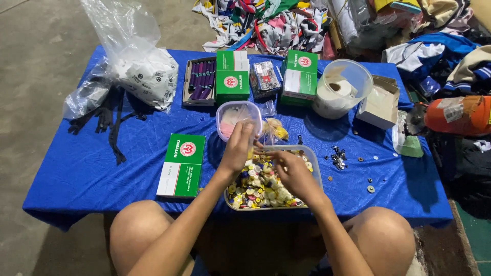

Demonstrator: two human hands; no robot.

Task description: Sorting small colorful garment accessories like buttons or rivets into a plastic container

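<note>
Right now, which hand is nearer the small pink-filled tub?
Left. The left hand is raised just below the small tub, overlapping its near rim in view. The right hand sits lower right, over the button tray.

Both forearms run bare from the bottom edge of the view up to the wrists, with no sleeve, watch, bracelet or glove on either. The left hand (238, 148) and the right hand (292, 173) are bare too, with no ring to be seen (the fingertips are too small to tell anything about the nails). Two bare knees show at the lower edge, one on each side. A small dark patch of clothing shows between the legs at the bottom edge, its kind unclear.
</note>
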